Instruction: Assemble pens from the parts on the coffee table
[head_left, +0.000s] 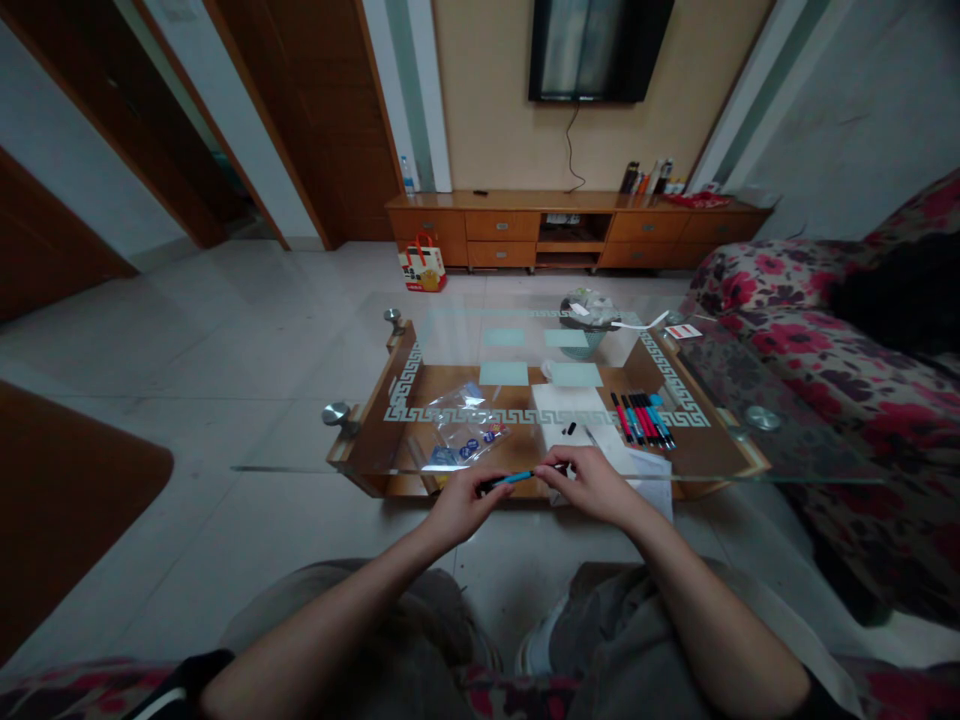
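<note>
Blue pen (516, 479): lower centre of the frame, level above the near edge of the glass surface (360, 400), gripped at both ends. Left hand (459, 503): fingers pinched on the pen's dark end. Right hand (592, 484): fingertips closed on the other end. White sheet (574, 410): on the surface just beyond the right hand. Row of coloured pens (643, 418): to the right of the sheet. Clear plastic bag (461, 428): left of the sheet. Flowered sofa (825, 330): right side of the frame.
</note>
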